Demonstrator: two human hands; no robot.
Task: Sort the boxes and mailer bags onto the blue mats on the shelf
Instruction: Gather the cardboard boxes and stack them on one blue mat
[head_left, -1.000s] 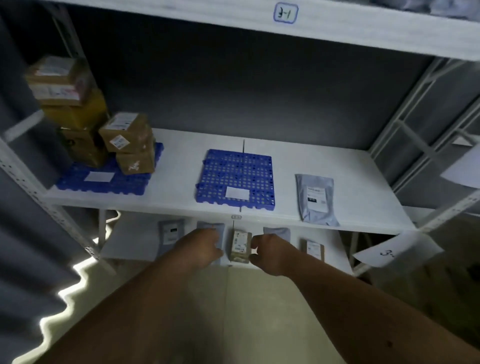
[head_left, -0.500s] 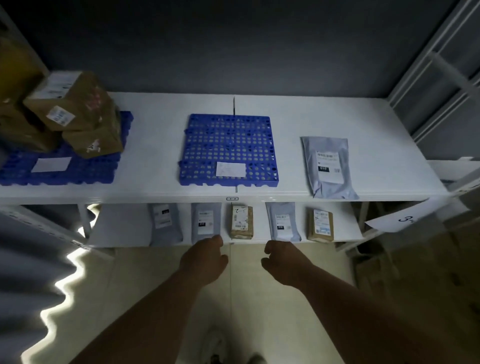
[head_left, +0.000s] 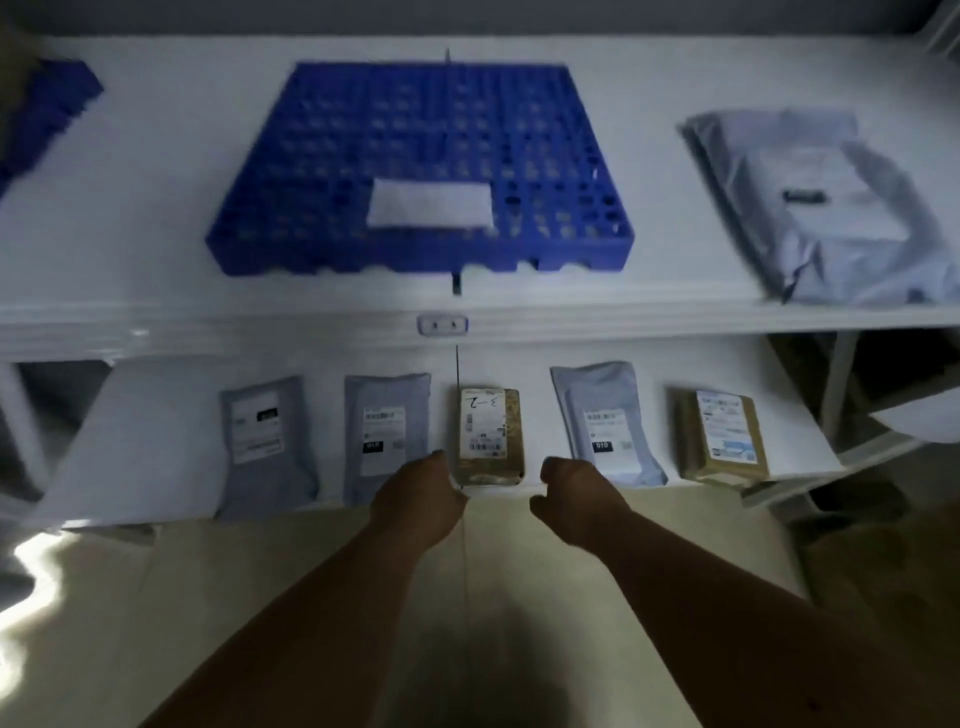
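A blue perforated mat (head_left: 421, 166) with a white label lies in the middle of the upper shelf, bare of parcels. On the lower shelf a small brown box (head_left: 488, 434) marked "3-2" sits between grey mailer bags (head_left: 387, 431) (head_left: 602, 423). My left hand (head_left: 415, 501) and my right hand (head_left: 574, 501) hover just in front of that box, one at each side, fingers loosely curled and holding nothing. Another grey mailer bag (head_left: 826, 208) lies on the upper shelf, right of the mat.
A third grey bag (head_left: 262, 441) lies at the lower shelf's left and a second brown box (head_left: 724, 439) at its right. The corner of another blue mat (head_left: 47, 109) shows at the upper left. The upper shelf's front edge (head_left: 260, 327) overhangs the lower row.
The view has dropped and moved closer to the shelves. Both hands have reached forward to either side of the small brown box on the lower shelf.
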